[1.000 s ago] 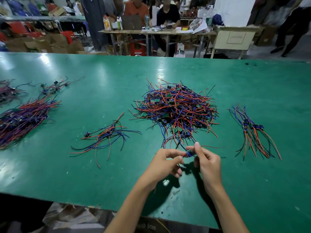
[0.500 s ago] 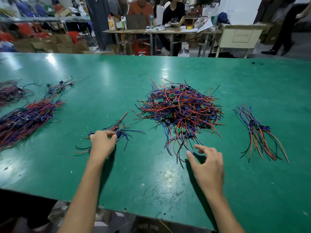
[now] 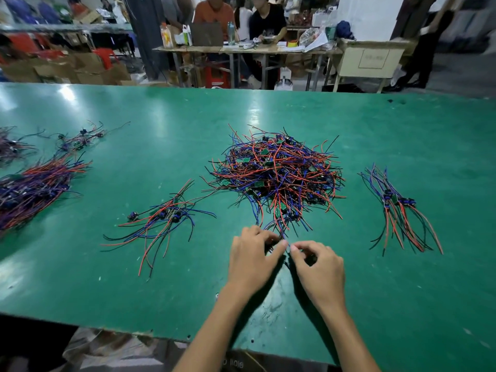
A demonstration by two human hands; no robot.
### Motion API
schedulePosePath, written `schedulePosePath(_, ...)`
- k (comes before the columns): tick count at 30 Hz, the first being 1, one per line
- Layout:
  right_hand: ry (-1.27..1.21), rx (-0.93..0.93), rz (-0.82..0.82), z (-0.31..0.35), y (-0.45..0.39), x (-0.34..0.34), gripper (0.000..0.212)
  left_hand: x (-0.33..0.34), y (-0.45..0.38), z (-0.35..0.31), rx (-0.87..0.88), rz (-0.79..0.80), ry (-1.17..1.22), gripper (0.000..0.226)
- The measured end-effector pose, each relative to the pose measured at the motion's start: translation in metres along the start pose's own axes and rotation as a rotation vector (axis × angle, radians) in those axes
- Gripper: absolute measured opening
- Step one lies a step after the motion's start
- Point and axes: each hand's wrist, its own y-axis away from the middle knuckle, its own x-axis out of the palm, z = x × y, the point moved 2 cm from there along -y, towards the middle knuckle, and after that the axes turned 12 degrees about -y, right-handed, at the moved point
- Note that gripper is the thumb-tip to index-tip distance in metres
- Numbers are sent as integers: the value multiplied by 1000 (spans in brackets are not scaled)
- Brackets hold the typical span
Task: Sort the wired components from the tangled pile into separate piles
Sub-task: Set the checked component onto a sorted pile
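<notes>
A: Wires [image 3: 280,233] from the tangled pile [image 3: 276,175], pinched at the near edge. Left hand [image 3: 253,255] curled round the dark ends. Right hand [image 3: 316,264] pinching too, thumb and finger tips together, just beside the left.

B: Holding a whole part?

A: Can't tell. Too small, and hidden under the fingers [image 3: 279,247].

B: Could go wrong how?

A: Pulling fast. Wires hooked into the heap, so maybe dragging more parts along. Could slide the heap on the green worktop [image 3: 402,304].

B: And the sorted ones?

A: Small left pile [image 3: 161,218] near the heap, lying flat. Right pile [image 3: 400,210] well apart. Big bundle [image 3: 35,189] far left. Might mix the small left pile back in, if the heap spreads that way.

B: Farther back?

A: Other tables, people sitting.
</notes>
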Motion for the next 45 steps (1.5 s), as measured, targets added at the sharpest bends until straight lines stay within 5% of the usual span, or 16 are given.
schedulePosePath(6,-139,19,-34,-1,1,-3,26,14,7,2,-60,-74,168,18)
schedulePosePath(14,-332,59,-84,-6,1,-7,11,11,10,7,-150,-134,266,24)
schedulePosePath(28,-42,-183,229,7,10,1,12,-6,13,5,-126,-191,734,30)
schedulePosePath(35,-636,7,214,-2,5,-9,4,-11,17,2,-77,-96,853,40)
schedulePosePath(40,-951,131,73,-15,0,-18,7,-8,19,0,22,-114,570,71)
schedulePosePath(45,-1187,245,26,-15,-2,-19,16,-5,20,-5,125,-199,573,48)
